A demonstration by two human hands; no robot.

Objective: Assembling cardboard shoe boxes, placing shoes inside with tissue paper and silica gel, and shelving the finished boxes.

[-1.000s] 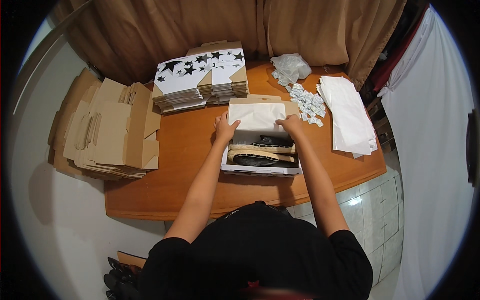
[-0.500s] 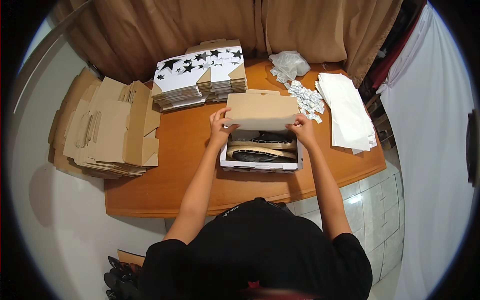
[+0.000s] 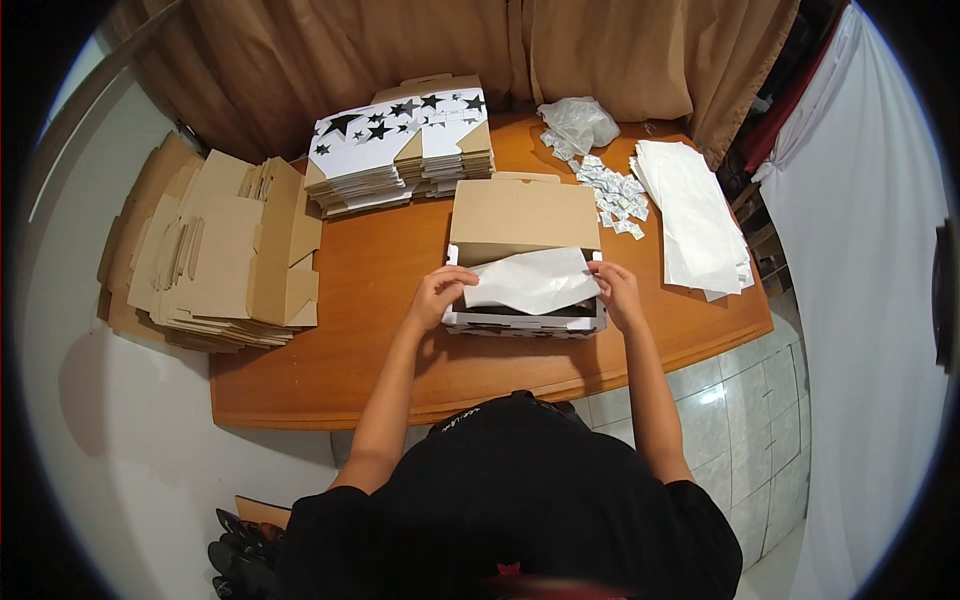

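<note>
Brown curtain [image 3: 350, 50] hangs behind my wooden bench [image 3: 375, 275], its top a warm orange-brown. On the bench, near the middle of the edge closest to me, sits the open box [image 3: 525, 328], white outside with dark markings along its front wall. Over its opening lies a white paper sheet [image 3: 535, 282], creased, slightly lifted, sagging toward me. My left hand [image 3: 447, 292] pinches the sheet's left end between thumb and fingers; my right hand [image 3: 615, 287] grips the right end the same way. A dark strip of the box's inside shows beneath the paper's near edge; what lies there is mostly covered. The lid [image 3: 525, 213] stands open on the far side, plain brown face toward me. Just beyond the lid, to the right, small white packets [image 3: 614, 198] lie scattered, a clear plastic bag [image 3: 580, 126] behind them. Right of those, a stack of white paper [image 3: 692, 220]. Beyond the box, to the left: flattened white cartons [image 3: 400, 140] piled up, black stars on top. Far left, flattened brown cardboard [image 3: 215, 245]. White cloth [image 3: 850, 250] hangs at the right; pale tiles [image 3: 745, 430] below the bench.
</note>
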